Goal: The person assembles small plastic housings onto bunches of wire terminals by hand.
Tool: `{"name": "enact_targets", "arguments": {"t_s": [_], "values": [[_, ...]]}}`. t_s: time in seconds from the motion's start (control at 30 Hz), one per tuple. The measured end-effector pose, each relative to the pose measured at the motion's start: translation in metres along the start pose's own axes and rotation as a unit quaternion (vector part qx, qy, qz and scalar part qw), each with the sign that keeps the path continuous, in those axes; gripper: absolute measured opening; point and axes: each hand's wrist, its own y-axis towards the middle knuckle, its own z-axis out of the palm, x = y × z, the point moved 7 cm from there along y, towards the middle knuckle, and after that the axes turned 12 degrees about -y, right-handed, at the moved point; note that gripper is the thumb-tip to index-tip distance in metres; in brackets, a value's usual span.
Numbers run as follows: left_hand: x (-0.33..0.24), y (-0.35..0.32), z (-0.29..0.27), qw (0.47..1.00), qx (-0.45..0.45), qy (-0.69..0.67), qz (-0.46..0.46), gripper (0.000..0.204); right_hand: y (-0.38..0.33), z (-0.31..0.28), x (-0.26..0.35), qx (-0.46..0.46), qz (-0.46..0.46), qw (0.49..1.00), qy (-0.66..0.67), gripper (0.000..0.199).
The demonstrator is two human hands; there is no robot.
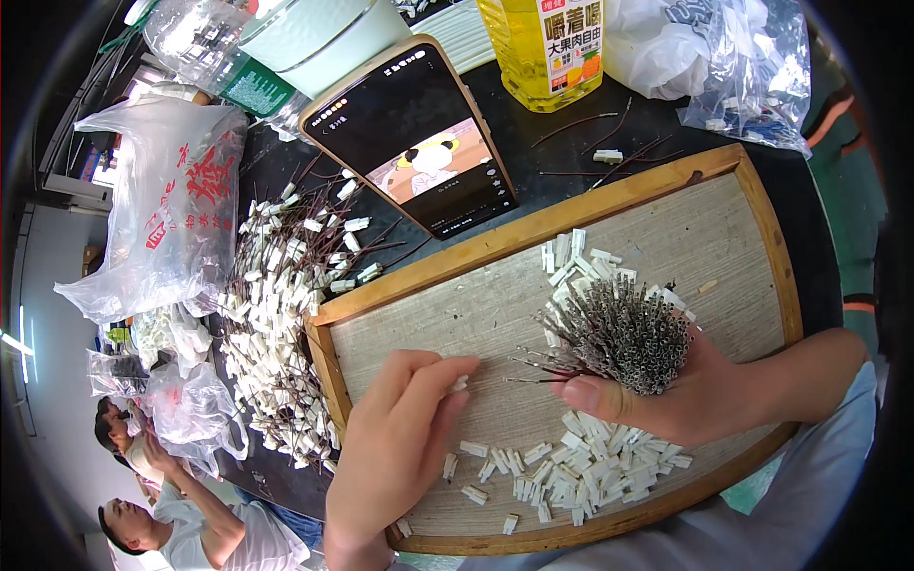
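Observation:
My right hand (685,390) is wrapped round a thick bundle of wires with crimped metal terminals (628,333), its silvery ends fanned toward me. A few dark red wires (547,371) stick out to the left of the bundle, past my thumb. To the left of them, my left hand (400,428) pinches a small white plastic connector housing (460,383) between thumb and fingers, apart from the wires. Loose white connector housings (600,466) lie in a heap below my right hand, and more housings (576,255) lie behind the bundle.
A wood-rimmed tray (428,285) lies under my hands. Beyond its left edge is a large pile of wires with white connectors (276,333). A phone (414,138) leans behind the rim, near a yellow drink bottle (543,57) and plastic bags (171,200). Two people (190,523) sit at left.

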Motion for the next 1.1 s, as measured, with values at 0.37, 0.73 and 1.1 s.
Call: {"name": "enact_targets", "arguments": {"t_s": [0.37,0.73,1.1], "values": [[0.009,-0.004,0.006,0.787,-0.036,-0.616,0.014,0.017,-0.001,0.001,-0.005,0.007,0.016,1.0,0.002,0.017],[0.001,-0.002,0.014,0.814,0.014,-0.58,0.023,0.016,-0.002,0.0,-0.008,0.021,0.012,0.999,-0.034,0.017],[0.014,0.001,-0.014,0.838,-0.076,-0.536,0.068,0.013,-0.002,0.001,-0.011,0.05,0.088,0.994,-0.051,0.02]]}}
